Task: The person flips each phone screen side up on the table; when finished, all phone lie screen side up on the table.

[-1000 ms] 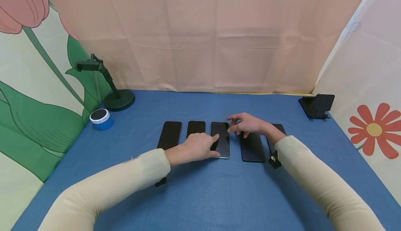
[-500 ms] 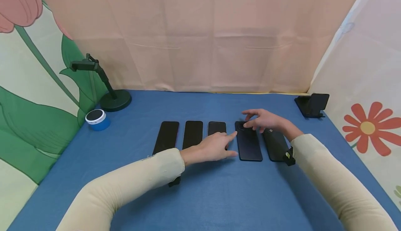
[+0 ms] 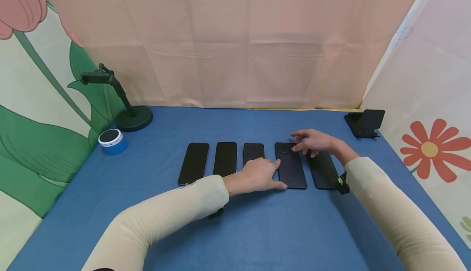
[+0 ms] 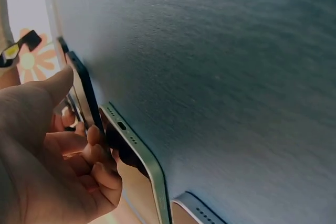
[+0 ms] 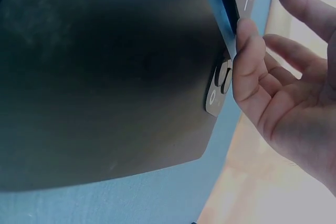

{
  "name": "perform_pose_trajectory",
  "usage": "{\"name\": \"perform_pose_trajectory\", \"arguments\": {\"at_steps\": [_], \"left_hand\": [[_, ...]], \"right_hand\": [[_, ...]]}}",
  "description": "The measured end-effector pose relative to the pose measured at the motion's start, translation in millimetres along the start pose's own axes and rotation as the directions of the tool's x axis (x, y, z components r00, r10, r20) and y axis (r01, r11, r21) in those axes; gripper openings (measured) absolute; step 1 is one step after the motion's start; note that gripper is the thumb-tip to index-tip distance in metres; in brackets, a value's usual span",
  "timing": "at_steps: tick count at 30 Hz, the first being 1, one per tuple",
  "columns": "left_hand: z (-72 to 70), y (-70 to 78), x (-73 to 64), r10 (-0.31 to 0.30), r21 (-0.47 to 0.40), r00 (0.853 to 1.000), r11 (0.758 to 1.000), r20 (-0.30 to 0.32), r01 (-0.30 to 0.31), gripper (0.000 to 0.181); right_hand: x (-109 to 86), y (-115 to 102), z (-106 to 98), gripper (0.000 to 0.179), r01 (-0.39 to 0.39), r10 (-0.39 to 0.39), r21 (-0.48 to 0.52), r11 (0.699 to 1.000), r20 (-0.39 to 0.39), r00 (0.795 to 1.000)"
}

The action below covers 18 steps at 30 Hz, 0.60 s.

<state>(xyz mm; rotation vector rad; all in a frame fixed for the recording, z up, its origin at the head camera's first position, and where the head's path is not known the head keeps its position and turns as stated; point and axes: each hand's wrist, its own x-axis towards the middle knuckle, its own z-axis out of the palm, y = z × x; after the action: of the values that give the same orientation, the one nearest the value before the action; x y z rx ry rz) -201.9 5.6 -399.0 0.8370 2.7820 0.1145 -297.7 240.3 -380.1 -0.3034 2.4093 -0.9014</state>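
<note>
Five phones lie in a row on the blue tabletop. The first phone [image 3: 193, 164], second phone [image 3: 225, 158] and third phone [image 3: 253, 151] show dark screens. The fourth phone [image 3: 292, 169] and fifth phone [image 3: 322, 172] lie face down, camera lenses showing. My left hand [image 3: 257, 175] covers the third phone's lower part; its outstretched thumb and forefinger touch the fourth phone's lower left edges. The other fingers [image 4: 102, 174] bend loosely over the third phone's screen. At the fourth phone's upper right edge, my right hand [image 3: 314, 141] rests its relaxed fingers, between it and the fifth phone.
A dark green desk stand [image 3: 134, 118] with a round base is at the back left, beside a blue round tub [image 3: 113, 141] with a white and black top. A black folding phone stand [image 3: 365, 123] occupies the back right. A pink curtain [image 3: 228, 42] backs the table.
My left hand has slid right, from the third phone to the fourth. My right hand has also shifted right and off the fourth phone's top left. The head view has turned slightly right.
</note>
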Motion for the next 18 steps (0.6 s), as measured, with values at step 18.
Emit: {"name": "perform_pose_trajectory", "arguments": {"at_steps": [18], "left_hand": [[6.3,9.0,3.1,-0.024,0.071,0.999,0.997,-0.042,0.027,0.089]], "right_hand": [[8.9,-0.5,-3.9,0.073,-0.044,0.043,0.03,0.999,0.03,0.999]]}}
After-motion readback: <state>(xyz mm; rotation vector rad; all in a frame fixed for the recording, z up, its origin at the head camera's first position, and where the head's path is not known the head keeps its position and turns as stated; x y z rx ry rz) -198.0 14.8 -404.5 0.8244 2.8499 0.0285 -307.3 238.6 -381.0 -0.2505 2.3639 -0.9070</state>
